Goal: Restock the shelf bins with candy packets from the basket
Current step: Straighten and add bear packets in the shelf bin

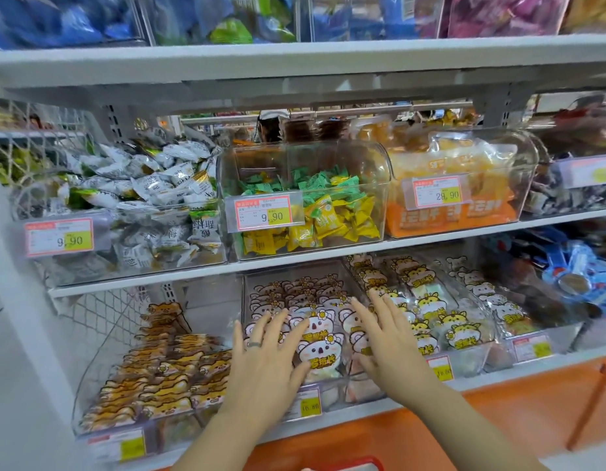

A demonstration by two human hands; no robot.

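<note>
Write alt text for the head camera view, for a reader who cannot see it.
A left hand and right hand, both open, spread flat over white koala packets in a clear bin on a shop's lower shelf. Neighbouring bins hold brown packets and yellow packets; the shelf above has bins of wrapped candies with price tags.

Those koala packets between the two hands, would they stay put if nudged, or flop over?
Probably flop: the koala packets stand on edge in rows, so a nudge may tip several. Their glossy film looks slippery. They look puffy, so likely light for their size.
</note>
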